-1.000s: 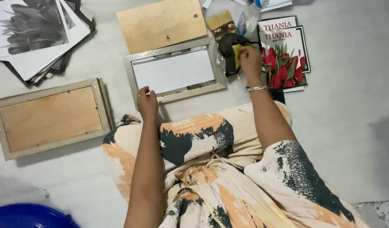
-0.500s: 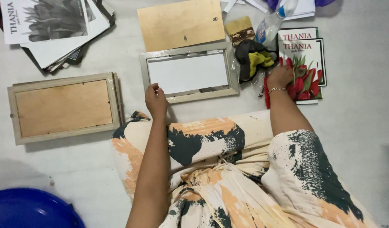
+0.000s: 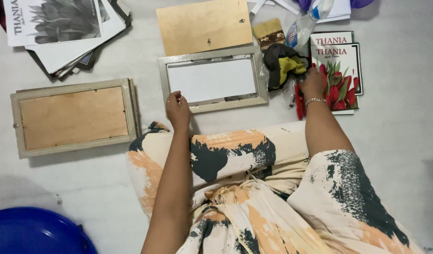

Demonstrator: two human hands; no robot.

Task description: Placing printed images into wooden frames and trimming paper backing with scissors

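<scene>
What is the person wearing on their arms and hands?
Both arms are bare, with no sleeves and no gloves. The right hand has a thin silvery chain bracelet around its wrist. The left hand seems to have a small ring on one finger, too tiny to be sure.

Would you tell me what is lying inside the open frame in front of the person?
Inside the open frame lies a white sheet, filling most of the opening. A darker strip shows along its lower edge. The left hand rests at the frame's lower left corner; whatever lies under the sheet is hidden.
</scene>
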